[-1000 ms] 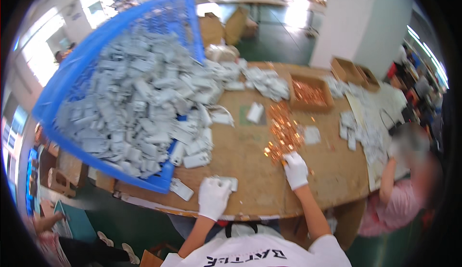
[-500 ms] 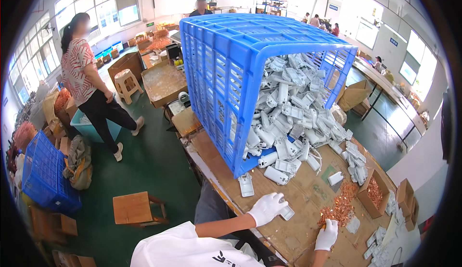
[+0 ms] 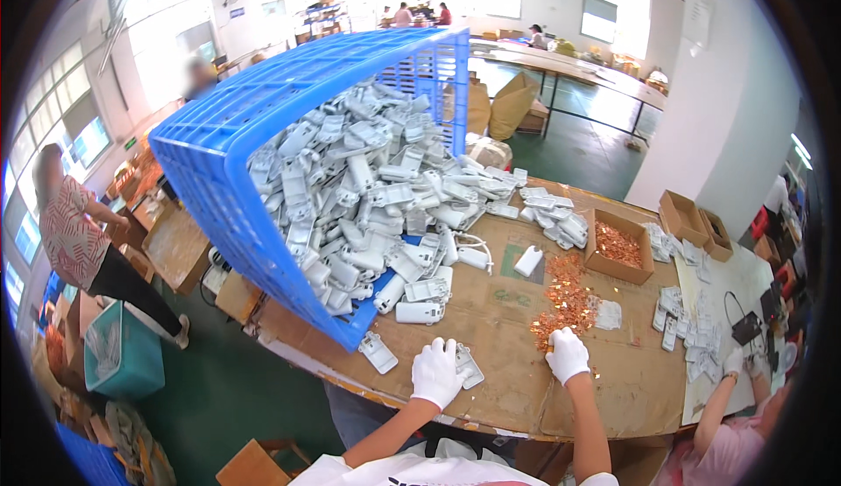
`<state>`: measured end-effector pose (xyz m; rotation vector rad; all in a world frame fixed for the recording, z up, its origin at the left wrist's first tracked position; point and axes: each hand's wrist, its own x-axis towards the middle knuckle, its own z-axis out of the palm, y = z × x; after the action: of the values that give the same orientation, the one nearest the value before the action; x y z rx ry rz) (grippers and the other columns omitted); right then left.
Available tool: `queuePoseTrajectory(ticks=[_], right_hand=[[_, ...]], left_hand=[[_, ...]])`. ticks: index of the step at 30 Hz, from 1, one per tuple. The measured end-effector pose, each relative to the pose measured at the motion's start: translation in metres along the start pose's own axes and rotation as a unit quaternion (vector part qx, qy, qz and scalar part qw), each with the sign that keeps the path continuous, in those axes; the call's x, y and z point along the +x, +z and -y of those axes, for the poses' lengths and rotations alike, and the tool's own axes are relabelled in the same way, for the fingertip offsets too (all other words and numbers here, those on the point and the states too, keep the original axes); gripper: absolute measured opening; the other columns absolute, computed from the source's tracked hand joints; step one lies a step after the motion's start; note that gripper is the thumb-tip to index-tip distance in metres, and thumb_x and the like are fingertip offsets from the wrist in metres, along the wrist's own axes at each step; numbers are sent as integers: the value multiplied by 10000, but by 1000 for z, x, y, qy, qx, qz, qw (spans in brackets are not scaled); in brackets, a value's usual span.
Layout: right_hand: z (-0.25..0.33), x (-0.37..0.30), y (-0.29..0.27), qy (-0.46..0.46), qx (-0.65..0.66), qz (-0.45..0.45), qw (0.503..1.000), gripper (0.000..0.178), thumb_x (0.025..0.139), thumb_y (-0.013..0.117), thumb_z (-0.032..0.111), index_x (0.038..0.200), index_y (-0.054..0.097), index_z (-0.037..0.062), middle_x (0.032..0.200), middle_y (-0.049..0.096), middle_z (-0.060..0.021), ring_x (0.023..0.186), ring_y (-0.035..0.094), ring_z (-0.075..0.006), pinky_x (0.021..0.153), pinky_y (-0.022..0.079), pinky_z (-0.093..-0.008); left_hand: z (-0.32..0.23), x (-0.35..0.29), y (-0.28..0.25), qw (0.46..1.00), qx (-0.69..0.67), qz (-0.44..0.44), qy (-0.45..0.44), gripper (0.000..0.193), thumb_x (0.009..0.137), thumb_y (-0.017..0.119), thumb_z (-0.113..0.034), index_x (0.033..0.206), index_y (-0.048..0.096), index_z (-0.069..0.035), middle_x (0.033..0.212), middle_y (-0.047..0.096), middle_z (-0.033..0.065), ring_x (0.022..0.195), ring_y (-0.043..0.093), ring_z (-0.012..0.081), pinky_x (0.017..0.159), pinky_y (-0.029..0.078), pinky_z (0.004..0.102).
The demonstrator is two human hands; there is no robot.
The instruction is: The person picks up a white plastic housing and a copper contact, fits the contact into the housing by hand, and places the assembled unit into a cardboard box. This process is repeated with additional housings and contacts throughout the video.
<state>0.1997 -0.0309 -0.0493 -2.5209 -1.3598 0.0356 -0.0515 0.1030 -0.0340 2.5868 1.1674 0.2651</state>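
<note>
At the bench's (image 3: 635,381) near edge, one white casing (image 3: 470,367)

It touches the left hand (image 3: 436,374), fingers curled, grip unclear; the right hand (image 3: 568,356) bunches its fingers by copper pieces (image 3: 569,298), hold unclear. Leftmost, a heaped blue crate (image 3: 219,158) suggests plenty left.

On the table (image 3: 508,394) lie coppery pieces (image 3: 568,300), a blue crate (image 3: 200,171).

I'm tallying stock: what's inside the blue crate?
White casings heap inside the blue crate and spill from its open side. The heap covers its own lower layers and most of the crate's floor.
</note>
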Motion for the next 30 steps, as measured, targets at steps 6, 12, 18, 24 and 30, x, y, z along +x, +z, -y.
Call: queuePoseTrajectory(ticks=[6,12,18,24,30], right_hand=[[-5,-5,1,22,26,-22,999,136,785,675,68,905,617,100,947,622,-131,873,657,-351,770,544,-460],[-5,-14,8,33,45,-72,996,164,790,661,60,946,641,107,957,654,-134,873,665,-354,769,548,-462],[-4,-25,5,50,50,-41,997,91,788,679,90,869,691,128,934,641,-140,871,664,-356,778,551,-457],[-21,-8,23,-42,74,-131,988,139,824,581,-10,905,599,102,942,615,-165,863,645,-403,755,530,-506],[-6,-10,5,20,91,-121,988,178,803,611,7,945,578,109,927,628,-149,851,654,-377,747,530,-480]], left_hand=[[17,10,32,991,-125,-22,51,417,770,769,-197,1152,622,-112,1092,590,133,1004,620,349,851,529,448],[17,0,36,943,-324,-33,70,447,848,623,-79,1282,520,-103,1165,619,194,1101,612,382,911,510,464],[16,-10,38,928,-367,47,38,446,852,653,-118,1286,551,-122,1052,691,218,1019,660,407,863,531,465],[10,-2,37,919,-393,12,36,441,877,723,-305,1254,588,-120,1040,716,189,987,700,350,822,562,412],[15,4,53,929,-368,25,32,512,828,704,-221,1311,552,-139,1043,713,193,960,694,368,828,554,445]])
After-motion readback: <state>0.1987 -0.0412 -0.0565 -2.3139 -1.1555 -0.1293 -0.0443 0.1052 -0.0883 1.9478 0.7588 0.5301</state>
